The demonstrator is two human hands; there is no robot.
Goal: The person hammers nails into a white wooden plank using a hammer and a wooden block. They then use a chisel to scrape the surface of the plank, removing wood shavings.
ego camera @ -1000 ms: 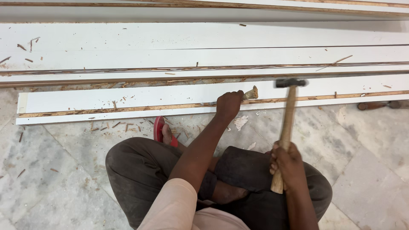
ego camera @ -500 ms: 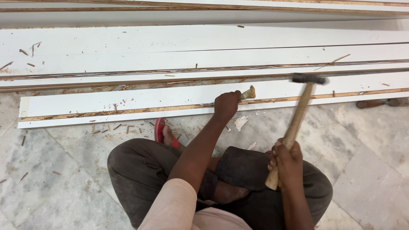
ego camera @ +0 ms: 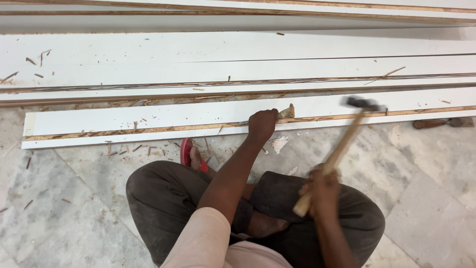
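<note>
My left hand (ego camera: 262,124) grips a wooden-handled chisel (ego camera: 284,113) laid along the edge of a long white board (ego camera: 124,120) on the floor; only the handle's end shows past my fist. My right hand (ego camera: 321,188) holds a hammer (ego camera: 337,151) by its wooden handle. The dark hammer head (ego camera: 362,103) is blurred, up and to the right of the chisel's handle, apart from it. I sit cross-legged in dark trousers, with a red sandal (ego camera: 187,151) on one foot by the board.
More long white boards (ego camera: 238,62) lie stacked behind the near one. Wood splinters (ego camera: 134,147) litter the marble floor (ego camera: 64,198). Another wooden-handled tool (ego camera: 441,123) lies on the floor at the far right.
The hammer has swung from upright to tilted right, its head now blurred in motion. My left hand and the chisel have stayed in place on the board.
</note>
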